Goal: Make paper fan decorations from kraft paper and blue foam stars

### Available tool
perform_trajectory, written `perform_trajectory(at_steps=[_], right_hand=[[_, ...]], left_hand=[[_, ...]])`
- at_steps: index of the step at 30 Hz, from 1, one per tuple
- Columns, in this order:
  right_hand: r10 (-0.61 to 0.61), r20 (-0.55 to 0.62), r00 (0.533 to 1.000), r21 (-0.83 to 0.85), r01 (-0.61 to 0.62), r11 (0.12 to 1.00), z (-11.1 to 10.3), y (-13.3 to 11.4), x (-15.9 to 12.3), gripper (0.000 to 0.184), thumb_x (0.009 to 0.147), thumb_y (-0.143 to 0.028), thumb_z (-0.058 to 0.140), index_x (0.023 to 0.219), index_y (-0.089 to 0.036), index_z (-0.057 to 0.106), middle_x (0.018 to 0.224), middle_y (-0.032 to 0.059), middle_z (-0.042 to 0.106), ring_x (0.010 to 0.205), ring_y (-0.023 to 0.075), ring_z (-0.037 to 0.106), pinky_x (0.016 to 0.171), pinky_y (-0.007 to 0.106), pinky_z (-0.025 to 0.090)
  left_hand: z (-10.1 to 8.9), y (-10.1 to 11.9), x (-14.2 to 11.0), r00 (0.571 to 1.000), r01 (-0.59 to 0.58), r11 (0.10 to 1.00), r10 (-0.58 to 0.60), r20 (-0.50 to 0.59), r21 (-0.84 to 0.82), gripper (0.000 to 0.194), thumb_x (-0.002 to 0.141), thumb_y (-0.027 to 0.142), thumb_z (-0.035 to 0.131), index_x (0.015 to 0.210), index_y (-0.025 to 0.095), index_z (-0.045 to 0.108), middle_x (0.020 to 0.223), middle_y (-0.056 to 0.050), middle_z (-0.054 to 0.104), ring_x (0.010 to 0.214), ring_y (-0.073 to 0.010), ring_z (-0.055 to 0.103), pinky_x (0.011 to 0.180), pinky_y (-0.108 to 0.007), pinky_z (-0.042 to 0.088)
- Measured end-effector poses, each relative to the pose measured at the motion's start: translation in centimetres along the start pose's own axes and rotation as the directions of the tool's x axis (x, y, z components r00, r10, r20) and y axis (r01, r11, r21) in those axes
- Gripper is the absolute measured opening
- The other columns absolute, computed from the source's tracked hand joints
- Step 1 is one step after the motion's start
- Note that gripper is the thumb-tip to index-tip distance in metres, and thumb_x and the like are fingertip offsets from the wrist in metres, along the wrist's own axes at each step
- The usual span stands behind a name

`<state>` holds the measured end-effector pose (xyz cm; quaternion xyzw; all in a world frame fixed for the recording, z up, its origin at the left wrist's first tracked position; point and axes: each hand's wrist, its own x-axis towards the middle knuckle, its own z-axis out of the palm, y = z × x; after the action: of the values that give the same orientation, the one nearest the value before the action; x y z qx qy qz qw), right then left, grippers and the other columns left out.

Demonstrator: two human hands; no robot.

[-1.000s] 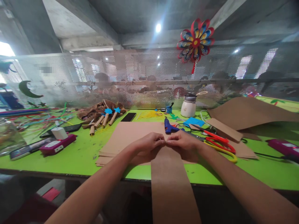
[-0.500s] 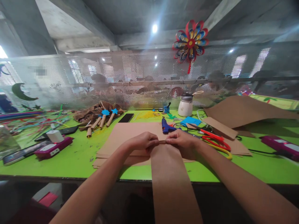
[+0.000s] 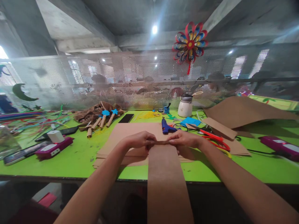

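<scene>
A long strip of brown paper (image 3: 167, 174) hangs toward me over the table's front edge. Its far end is folded or rolled into a narrow band. My left hand (image 3: 143, 140) pinches that band at its left end, and my right hand (image 3: 184, 139) pinches it at the right. Thumbs and fingertips of both hands press on the fold; some fingers are hidden behind the paper. Under and beyond the hands lies a stack of brown paper sheets (image 3: 121, 137). A blue glue gun (image 3: 167, 127) rests just beyond my right hand.
Red-handled scissors (image 3: 217, 141) lie right of my right hand, near blue paper (image 3: 190, 121). A white jar (image 3: 185, 107) stands behind. Paper pieces with blue stars (image 3: 106, 113), a phone (image 3: 126, 118) and a purple power strip (image 3: 54, 147) are left. A large brown sheet (image 3: 247, 110) curls at right.
The strip has shifted slightly left and hangs straighter. My hands have moved a little apart along the folded end, so more of the band shows between them.
</scene>
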<state>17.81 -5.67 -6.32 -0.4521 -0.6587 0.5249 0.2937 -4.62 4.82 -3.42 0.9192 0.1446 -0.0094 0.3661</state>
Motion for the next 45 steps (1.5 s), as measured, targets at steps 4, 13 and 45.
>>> perform_trajectory(at_steps=[4,13,45], right_hand=[[0.011,0.036,0.999,0.063,-0.013,0.998,0.0,-0.7,-0.6,0.039,0.079,-0.043,0.059,0.101,-0.011,0.063,0.062,0.0004,0.061,0.049,0.0105,0.055,0.054,0.026,0.045],[-0.009,0.017,1.0,0.012,0.009,1.0,-1.0,-0.4,-1.0,0.035,0.082,-0.041,0.055,0.103,-0.013,0.062,0.052,-0.0018,0.059,0.042,0.0069,0.051,0.042,0.018,0.033],[-0.182,-0.173,0.968,-0.185,0.15,0.971,0.7,-1.1,-0.1,0.031,0.078,-0.044,0.058,0.072,-0.014,0.063,0.06,-0.0015,0.053,0.055,0.0097,0.045,0.054,0.023,0.036]], left_hand=[[-0.1,0.4,-0.2,1.0,-0.004,1.0,0.004,-0.016,0.005,0.022,0.084,0.031,0.047,0.075,0.013,0.057,0.056,0.001,0.055,0.051,-0.0094,0.052,0.053,-0.021,0.04],[-0.2,1.4,-0.5,0.995,0.011,0.99,-0.025,-0.099,-0.14,0.024,0.08,0.034,0.055,0.068,0.013,0.055,0.048,0.004,0.053,0.042,-0.0066,0.046,0.045,-0.019,0.035],[1.6,-1.2,1.5,0.925,-0.131,0.795,-0.118,-0.363,-0.592,0.037,0.077,0.045,0.057,0.085,0.01,0.063,0.079,-0.006,0.062,0.069,-0.0128,0.054,0.066,-0.025,0.041]])
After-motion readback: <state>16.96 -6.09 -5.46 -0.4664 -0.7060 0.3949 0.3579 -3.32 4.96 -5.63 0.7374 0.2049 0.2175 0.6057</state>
